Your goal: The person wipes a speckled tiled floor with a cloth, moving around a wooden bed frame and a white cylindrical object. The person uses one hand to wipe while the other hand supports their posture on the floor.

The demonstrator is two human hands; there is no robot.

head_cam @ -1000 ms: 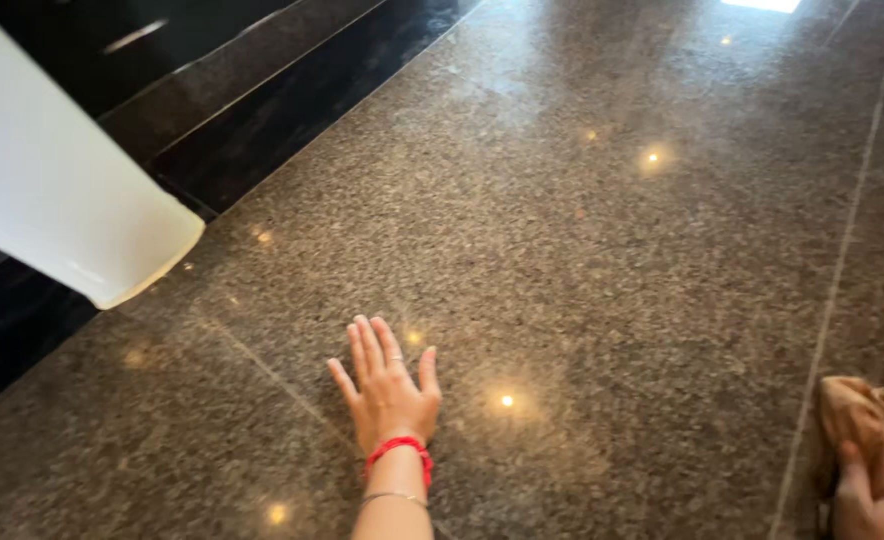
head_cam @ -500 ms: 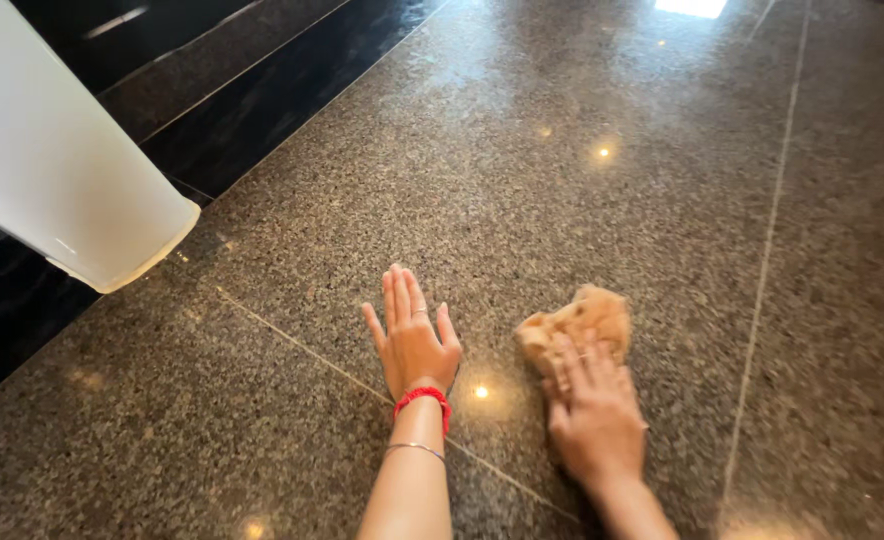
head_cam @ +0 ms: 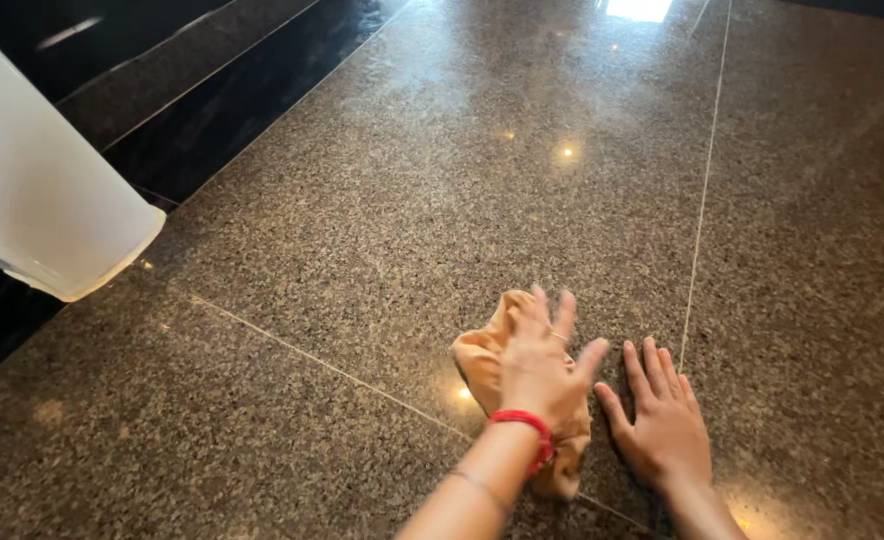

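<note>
Carefully now: your left hand (head_cam: 540, 372) presses a crumpled tan cloth (head_cam: 492, 365) flat against the polished granite floor (head_cam: 382, 230), and your weight looks to be leaning through both arms. On stone this glossy the cloth could skid out from under your palm, and that arm would slide with it; a bunched fold, like the one trailing back beneath your wrist, could also lift the cloth off the stone so that it skips patches. The white plastic container (head_cam: 47, 215) stands well apart at the left, near the dark border strip (head_cam: 232, 110), so it looks safe from a sweep of the arm.

Your left fingers (head_cam: 562, 312) are spread and slightly raised over the cloth, resting on top of it rather than gripping it; a red thread band (head_cam: 528, 424) circles that wrist. Your right hand (head_cam: 660, 425) lies just beside the cloth, palm down on bare stone, fingers straight and fanned a little, holding nothing, close to a thin grout line (head_cam: 700, 220).
</note>
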